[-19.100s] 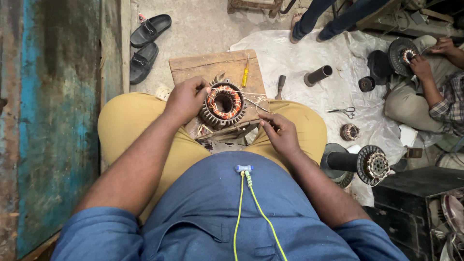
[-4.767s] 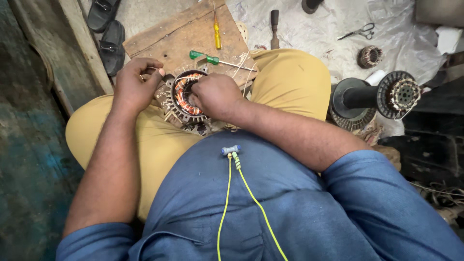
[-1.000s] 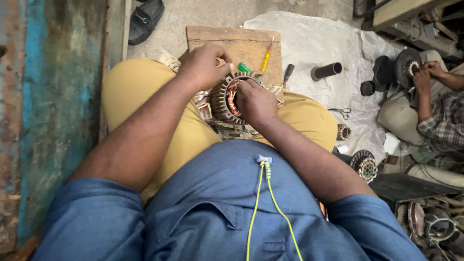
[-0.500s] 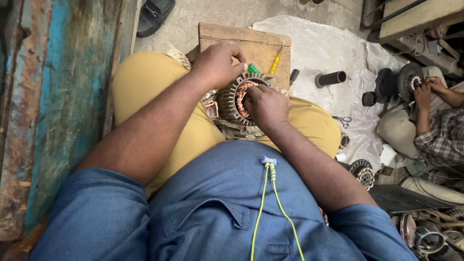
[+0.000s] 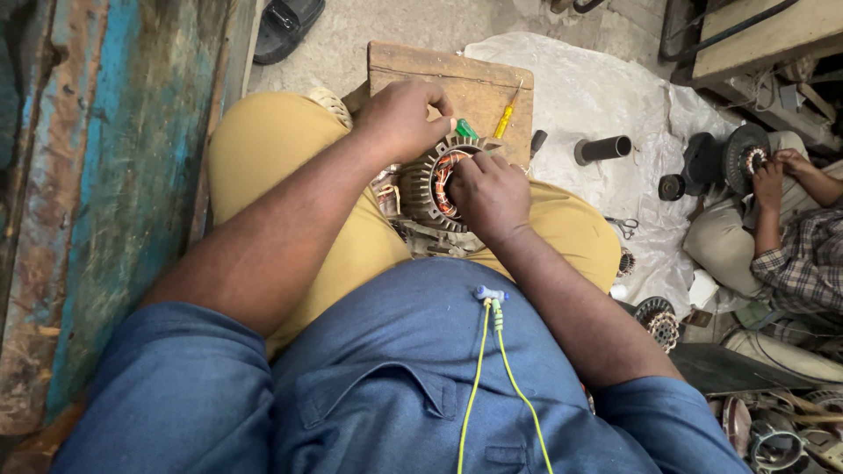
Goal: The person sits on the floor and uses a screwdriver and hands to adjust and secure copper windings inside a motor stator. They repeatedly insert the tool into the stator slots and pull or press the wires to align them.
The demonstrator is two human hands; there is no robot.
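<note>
Workshop floor, person sitting cross-legged with a motor stator [image 5: 432,186] resting in their lap. Left hand [image 5: 402,118] curls over its far rim, gripping it, while the right hand [image 5: 490,195] has fingers tucked into the copper windings; can't tell if they're pinching anything. Just beyond sits a wooden board [image 5: 457,83] with a yellow screwdriver [image 5: 504,118], and to the right a black tube [image 5: 603,148] on white plastic sheeting [image 5: 606,88].

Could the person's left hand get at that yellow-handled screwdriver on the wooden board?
Probably yes. The left hand rests on the stator, close to the yellow-handled screwdriver, which lies uncovered on the wooden board.
</note>
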